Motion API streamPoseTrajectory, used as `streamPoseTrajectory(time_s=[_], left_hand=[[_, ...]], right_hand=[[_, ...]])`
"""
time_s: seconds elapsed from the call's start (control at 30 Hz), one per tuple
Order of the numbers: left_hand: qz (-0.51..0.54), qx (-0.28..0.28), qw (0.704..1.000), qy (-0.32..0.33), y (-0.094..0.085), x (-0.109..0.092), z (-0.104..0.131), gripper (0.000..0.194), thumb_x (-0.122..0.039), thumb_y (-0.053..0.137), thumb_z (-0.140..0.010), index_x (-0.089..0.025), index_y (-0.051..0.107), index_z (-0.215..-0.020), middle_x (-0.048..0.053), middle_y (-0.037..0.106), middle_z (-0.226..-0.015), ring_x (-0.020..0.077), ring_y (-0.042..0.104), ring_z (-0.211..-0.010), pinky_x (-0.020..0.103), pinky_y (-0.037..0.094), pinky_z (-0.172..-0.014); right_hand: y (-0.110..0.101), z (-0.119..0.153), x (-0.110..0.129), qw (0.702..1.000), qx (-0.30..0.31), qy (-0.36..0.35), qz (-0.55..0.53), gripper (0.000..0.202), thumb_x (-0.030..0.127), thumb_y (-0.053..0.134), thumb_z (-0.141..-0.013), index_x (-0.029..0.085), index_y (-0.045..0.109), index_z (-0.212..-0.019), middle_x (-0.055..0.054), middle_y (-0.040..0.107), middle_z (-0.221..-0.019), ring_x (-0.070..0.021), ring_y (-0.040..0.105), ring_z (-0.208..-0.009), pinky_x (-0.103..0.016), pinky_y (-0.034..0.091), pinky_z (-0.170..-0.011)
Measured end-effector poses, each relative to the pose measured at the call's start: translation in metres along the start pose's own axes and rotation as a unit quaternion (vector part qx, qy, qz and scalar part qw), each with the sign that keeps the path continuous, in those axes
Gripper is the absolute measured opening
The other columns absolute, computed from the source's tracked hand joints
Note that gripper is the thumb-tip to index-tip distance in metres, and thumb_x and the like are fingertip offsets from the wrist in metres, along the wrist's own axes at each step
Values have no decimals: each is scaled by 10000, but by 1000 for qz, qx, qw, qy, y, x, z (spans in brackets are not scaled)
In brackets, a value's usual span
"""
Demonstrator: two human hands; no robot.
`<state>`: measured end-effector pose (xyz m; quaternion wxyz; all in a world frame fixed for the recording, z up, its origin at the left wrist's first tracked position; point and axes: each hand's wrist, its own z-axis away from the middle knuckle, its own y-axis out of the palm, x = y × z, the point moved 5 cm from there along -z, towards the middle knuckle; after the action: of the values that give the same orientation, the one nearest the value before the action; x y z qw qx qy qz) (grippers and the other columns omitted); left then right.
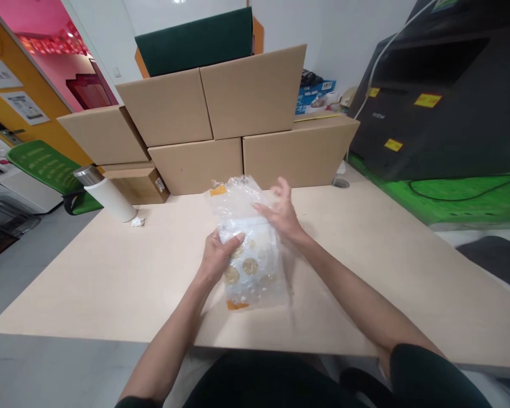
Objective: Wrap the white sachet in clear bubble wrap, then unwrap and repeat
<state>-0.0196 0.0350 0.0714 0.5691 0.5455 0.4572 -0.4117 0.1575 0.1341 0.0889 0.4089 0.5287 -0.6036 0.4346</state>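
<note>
A flat white package (255, 263) with round gold marks lies near the table's front edge, inside clear bubble wrap (238, 207). Orange tape shows at the wrap's top left and bottom. My left hand (218, 255) grips the package's left side, its thumb on top and the other fingers partly hidden beside it. At the upper right of the wrap is my right hand (283, 212), fingers raised and apart, with the thumb reaching over the plastic. Whether that thumb presses on the wrap I cannot tell.
Cardboard boxes (195, 167) are stacked along the back of the wooden table (357, 255), a dark green box (198, 42) on top. A white bottle (113, 198) stands at the left beside a crumpled white scrap (138, 221). A large black machine (442, 107) stands at the right.
</note>
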Motion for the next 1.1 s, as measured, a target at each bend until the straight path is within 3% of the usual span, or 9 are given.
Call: streamPoseTrajectory(time_s=[0.1,0.2,0.27,0.47,0.6,0.67,0.83,0.97,1.1], left_hand=[[-39,48,998,-2,0,-11,11,390,-368,848,-702,-158,680,-985,34,725,-860,180,670,-723,287,529,-677],[-83,68,994,14,2,-29,21,337,-366,842,-704,-165,670,-913,30,698,-798,183,657,-698,286,527,-633],[-94,52,993,40,3,-41,24,360,-352,847,-693,-183,655,-947,35,700,-843,197,665,-742,299,542,-654],[-95,-58,987,118,0,-50,18,450,-361,828,-710,-209,556,-1034,48,665,-992,210,661,-882,349,564,-781],[-251,-197,932,170,-13,-48,15,710,-458,851,-664,-225,512,-1244,116,473,-1384,310,502,-1280,469,444,-1068],[-241,-171,946,135,-15,-41,10,861,-505,838,-678,-242,409,-1376,139,386,-1480,342,410,-1381,503,388,-1122],[-88,45,994,-34,-9,-7,-4,1042,-435,853,-698,-216,251,-1520,201,471,-1455,350,523,-1310,474,474,-1052],[-152,-31,987,-47,-26,25,-26,1082,-410,738,-808,-214,25,-1599,235,284,-1592,331,544,-1303,493,481,-1043],[-321,-79,944,14,-33,47,-42,756,-392,556,-914,-105,274,-1554,226,359,-1566,335,364,-1456,512,310,-1188]], right_hand=[[-12,11,29,980,82,-156,95,687,553,746,-760,266,572,-1360,-100,406,-1559,-364,254,-1485,-556,276,-1159],[-12,33,38,936,333,-112,13,564,653,540,-882,261,673,-1264,-89,582,-1409,-338,461,-1370,-517,346,-1123],[-14,50,39,905,415,-48,-76,665,699,575,-834,248,640,-1318,-102,628,-1335,-329,566,-1259,-474,446,-1037],[-13,71,23,942,226,108,-224,776,397,849,-662,278,507,-1349,-55,695,-1069,-233,677,-955,-371,534,-857],[-5,66,19,946,150,131,-257,626,390,862,-635,271,547,-1163,4,673,-912,-183,657,-827,-342,537,-791],[-2,60,15,943,147,137,-264,618,415,869,-623,279,543,-1130,19,661,-898,-167,646,-780,-331,536,-746],[-2,34,-22,965,67,156,-199,686,569,833,-616,281,522,-1156,17,639,-877,-183,636,-766,-355,544,-748],[-1,22,-61,983,-7,167,-71,777,742,664,-677,246,478,-1245,-96,635,-1140,-280,632,-1057,-470,509,-953],[4,32,-69,991,58,97,66,966,780,583,-742,239,302,-1492,-178,303,-1588,-330,323,-1460,-528,276,-1186]])
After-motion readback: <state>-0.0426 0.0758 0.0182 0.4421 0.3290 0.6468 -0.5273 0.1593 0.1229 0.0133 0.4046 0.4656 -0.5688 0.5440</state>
